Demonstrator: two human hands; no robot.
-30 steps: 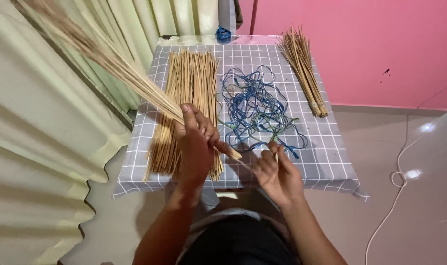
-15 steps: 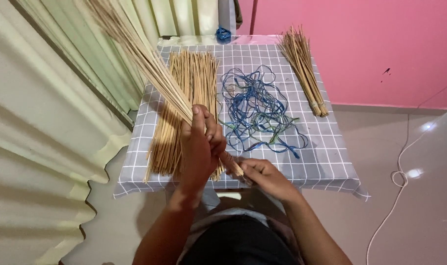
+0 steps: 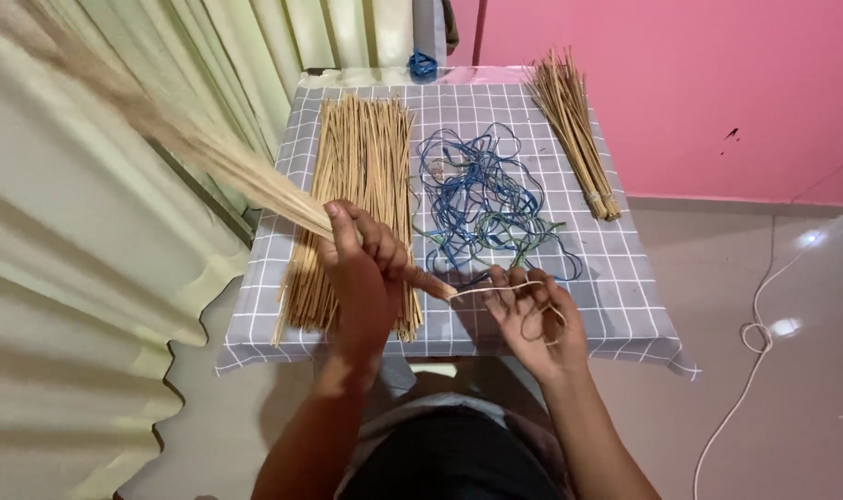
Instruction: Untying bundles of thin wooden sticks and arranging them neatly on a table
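The left hand (image 3: pixel 361 268) is clamped around a bundle of thin tan sticks (image 3: pixel 208 157), gripping it close to its cut end, which pokes out past the fingers toward the right. From the fist the bundle slants up and to the left, over the edge of the surface and in front of the pale green curtain (image 3: pixel 97 278); its far end is blurred.

The right hand (image 3: pixel 532 319) sits just beside that cut end, palm up, fingers loosely curled with a pale thin strand (image 3: pixel 495 289) running from the bundle's end across the fingertips and looping over the palm. It holds the strand lightly rather than in a tight fist.

Under the left hand, a flat pile of loose sticks (image 3: pixel 361 185) lies lengthwise on the grey checked cloth (image 3: pixel 616 306) covering the surface. Just to the right of the pile, a tangle of blue and green cords (image 3: pixel 477 199) spreads across the middle of the cloth. At the far right corner lies 1 tied bundle of sticks (image 3: pixel 574 130), well apart from both hands. A small blue knot of cord (image 3: pixel 421 65) rests at the far edge. A pink wall (image 3: pixel 680 83) stands behind, and a white cable (image 3: pixel 755 333) trails on the floor to the right.
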